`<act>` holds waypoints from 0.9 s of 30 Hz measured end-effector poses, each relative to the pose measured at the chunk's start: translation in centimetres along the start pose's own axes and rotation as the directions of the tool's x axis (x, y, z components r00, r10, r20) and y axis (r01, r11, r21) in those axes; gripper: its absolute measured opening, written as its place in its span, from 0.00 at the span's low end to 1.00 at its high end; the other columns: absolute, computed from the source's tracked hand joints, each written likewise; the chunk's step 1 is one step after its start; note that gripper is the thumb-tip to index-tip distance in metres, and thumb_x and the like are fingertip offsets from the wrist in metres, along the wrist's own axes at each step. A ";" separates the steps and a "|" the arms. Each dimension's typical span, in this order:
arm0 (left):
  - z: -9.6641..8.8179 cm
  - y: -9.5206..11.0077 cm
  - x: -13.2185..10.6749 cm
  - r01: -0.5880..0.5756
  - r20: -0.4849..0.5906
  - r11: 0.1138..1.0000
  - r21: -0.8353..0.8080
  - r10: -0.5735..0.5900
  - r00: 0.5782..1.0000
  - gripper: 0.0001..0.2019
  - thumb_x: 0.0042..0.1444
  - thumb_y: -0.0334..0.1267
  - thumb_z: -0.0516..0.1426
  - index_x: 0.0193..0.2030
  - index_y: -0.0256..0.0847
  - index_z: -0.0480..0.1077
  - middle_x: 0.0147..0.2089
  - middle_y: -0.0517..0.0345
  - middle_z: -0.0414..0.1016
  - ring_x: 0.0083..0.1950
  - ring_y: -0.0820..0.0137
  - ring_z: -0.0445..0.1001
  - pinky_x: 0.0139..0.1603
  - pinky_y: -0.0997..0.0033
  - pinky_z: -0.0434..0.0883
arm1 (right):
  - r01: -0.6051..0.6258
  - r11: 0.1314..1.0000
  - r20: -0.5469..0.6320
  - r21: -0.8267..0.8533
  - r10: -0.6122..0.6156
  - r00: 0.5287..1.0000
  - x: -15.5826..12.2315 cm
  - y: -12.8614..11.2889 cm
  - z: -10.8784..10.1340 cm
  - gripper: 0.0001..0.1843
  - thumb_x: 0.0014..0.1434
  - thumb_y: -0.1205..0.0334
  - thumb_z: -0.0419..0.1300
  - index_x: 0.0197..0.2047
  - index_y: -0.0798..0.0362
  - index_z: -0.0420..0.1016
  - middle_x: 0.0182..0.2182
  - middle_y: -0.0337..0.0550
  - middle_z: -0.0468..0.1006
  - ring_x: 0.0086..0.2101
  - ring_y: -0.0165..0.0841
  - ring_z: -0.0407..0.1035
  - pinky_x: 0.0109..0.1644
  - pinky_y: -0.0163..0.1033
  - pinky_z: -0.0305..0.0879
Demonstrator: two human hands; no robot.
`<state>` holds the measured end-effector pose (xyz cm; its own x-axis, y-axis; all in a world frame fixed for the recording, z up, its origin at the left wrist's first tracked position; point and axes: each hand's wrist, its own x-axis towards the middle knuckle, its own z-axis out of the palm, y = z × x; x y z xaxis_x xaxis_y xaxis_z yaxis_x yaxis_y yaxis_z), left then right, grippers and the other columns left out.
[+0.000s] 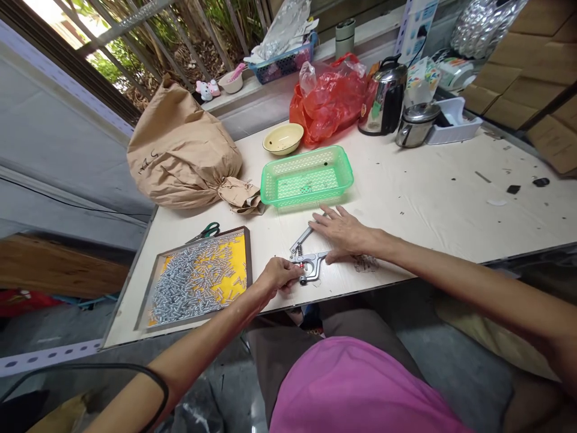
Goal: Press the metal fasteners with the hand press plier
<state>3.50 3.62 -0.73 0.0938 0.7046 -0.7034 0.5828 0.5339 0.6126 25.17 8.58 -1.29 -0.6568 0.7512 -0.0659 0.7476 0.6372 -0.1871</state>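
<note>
A silver metal hand tool with a lever and a coil spring lies near the table's front edge, its lever raised at an angle. My left hand is closed at the tool's left end, thumb and fingertips pinched together. A spot of red shows by those fingertips, but whatever they hold is too small to make out. Over the tool's right side, my right hand has its fingers spread, fingertips by the lever's upper end and thumb at the lower frame. Left of my hands, many small silvery metal pins lie in a shallow yellow-bottomed tray.
Beyond my hands stands a green plastic basket with a few small bits inside. Behind it are a yellow bowl, a red plastic bag and a kettle. A brown paper sack and green-handled scissors lie left.
</note>
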 end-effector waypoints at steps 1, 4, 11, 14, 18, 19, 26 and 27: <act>0.0 -0.1 0.0 0.001 -0.003 1.000 -0.006 -0.001 1.000 0.18 0.45 0.44 0.63 0.16 0.37 0.61 0.12 0.67 0.58 0.14 0.81 0.54 0.16 0.77 0.50 | 0.024 1.000 0.038 0.009 -0.024 0.999 0.5 0.4 -0.1 0.51 0.41 0.42 0.68 0.63 0.58 0.57 0.60 0.60 0.59 0.62 0.57 0.43 0.60 0.63 0.44; 0.2 -0.3 0.0 0.010 -0.010 1.000 -0.026 -0.011 1.000 0.18 0.43 0.46 0.63 0.17 0.37 0.63 0.12 0.67 0.58 0.14 0.81 0.54 0.16 0.77 0.51 | 0.038 0.999 0.092 0.038 -0.041 0.995 1.2 1.0 -0.4 0.48 0.41 0.41 0.67 0.60 0.59 0.61 0.55 0.59 0.65 0.56 0.53 0.55 0.57 0.61 0.49; 0.1 -0.6 -0.7 0.004 -0.035 0.997 0.071 -0.001 0.999 0.18 0.50 0.50 0.58 0.20 0.37 0.65 0.14 0.66 0.59 0.15 0.78 0.56 0.18 0.75 0.55 | 0.004 0.999 0.068 0.037 -0.007 0.998 0.5 0.2 -0.4 0.33 0.44 0.44 0.67 0.47 0.58 0.71 0.44 0.53 0.69 0.45 0.46 0.61 0.47 0.48 0.58; 0.3 -0.2 -1.2 -0.162 -0.213 0.920 0.357 0.249 0.945 0.17 0.56 0.48 0.54 0.24 0.37 0.68 0.22 0.59 0.67 0.24 0.72 0.67 0.26 0.72 0.64 | -0.012 0.998 0.049 0.056 0.009 0.999 0.2 0.1 0.2 0.27 0.46 0.47 0.68 0.44 0.56 0.71 0.43 0.52 0.69 0.44 0.44 0.61 0.43 0.44 0.59; 1.3 1.3 -0.5 -0.435 -0.088 0.529 0.729 0.702 0.707 0.20 0.50 0.44 0.61 0.49 0.38 0.69 0.54 0.46 0.69 0.55 0.58 0.66 0.53 0.60 0.66 | -0.023 0.997 0.014 0.079 0.022 1.000 -0.2 0.1 0.8 0.26 0.48 0.49 0.67 0.45 0.56 0.70 0.44 0.51 0.68 0.45 0.44 0.60 0.40 0.42 0.61; 1.5 1.8 -0.1 -0.461 -0.012 0.448 0.766 0.727 0.686 0.25 0.49 0.44 0.63 0.53 0.38 0.66 0.58 0.45 0.66 0.58 0.56 0.62 0.56 0.58 0.64 | -0.021 0.996 0.013 0.088 0.020 1.000 -0.3 0.0 0.8 0.26 0.48 0.50 0.67 0.46 0.56 0.70 0.44 0.52 0.68 0.45 0.44 0.60 0.40 0.42 0.61; 2.5 4.6 2.2 -0.401 0.129 0.296 0.867 0.644 0.754 0.23 0.53 0.44 0.59 0.53 0.34 0.65 0.47 0.46 0.69 0.51 0.57 0.65 0.49 0.59 0.67 | -0.063 0.997 0.085 0.047 0.059 0.995 -0.7 -0.6 -0.5 0.23 0.51 0.54 0.66 0.46 0.58 0.70 0.43 0.54 0.70 0.45 0.44 0.63 0.40 0.43 0.63; 2.6 4.8 2.2 -0.395 0.133 0.284 0.873 0.641 0.756 0.20 0.54 0.44 0.58 0.50 0.35 0.67 0.46 0.46 0.69 0.49 0.58 0.66 0.47 0.61 0.67 | -0.067 0.997 0.085 0.034 0.064 0.994 -0.7 -0.8 -0.6 0.19 0.53 0.55 0.64 0.45 0.58 0.71 0.42 0.53 0.71 0.44 0.44 0.63 0.40 0.43 0.63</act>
<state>8.60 6.56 -0.28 0.5521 0.8126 -0.1868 0.8337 -0.5348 0.1375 25.13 7.62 -0.52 -0.6136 0.7731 -0.1607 0.7862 0.5793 -0.2151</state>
